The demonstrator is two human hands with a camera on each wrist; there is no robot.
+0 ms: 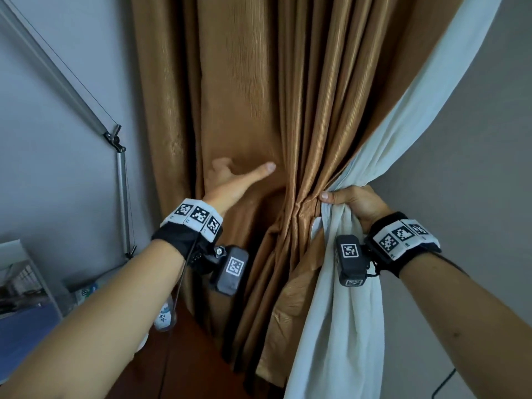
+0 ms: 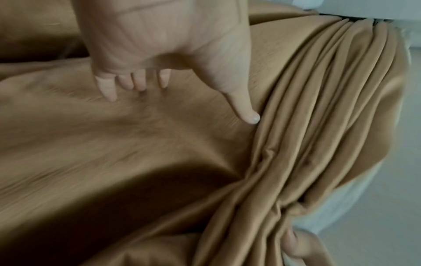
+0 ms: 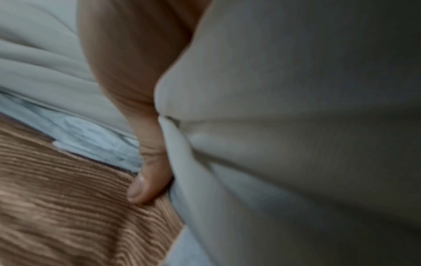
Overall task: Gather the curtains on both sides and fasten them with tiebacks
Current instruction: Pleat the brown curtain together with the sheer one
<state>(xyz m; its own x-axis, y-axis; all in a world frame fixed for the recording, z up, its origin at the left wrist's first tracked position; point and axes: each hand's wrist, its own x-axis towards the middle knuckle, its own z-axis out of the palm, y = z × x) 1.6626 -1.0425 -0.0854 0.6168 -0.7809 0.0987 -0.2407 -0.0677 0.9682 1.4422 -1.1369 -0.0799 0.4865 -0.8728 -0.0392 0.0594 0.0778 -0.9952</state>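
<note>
Brown curtain (image 1: 244,110) is hanging pleated beside a grey wall (image 1: 57,110); right hand (image 1: 354,204) is clutching its gathered folds with the white lining (image 1: 345,312), while left hand (image 1: 230,180) is pressing flat, fingers spread. Metal lamp arm (image 1: 122,191) is standing left.

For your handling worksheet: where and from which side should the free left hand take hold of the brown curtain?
Judging by the folds, take the brown curtain at the pinched waist beside the right hand, which grips the white lining. Bring the left hand in from the left, sweeping the flat panel into the pleats.
</note>
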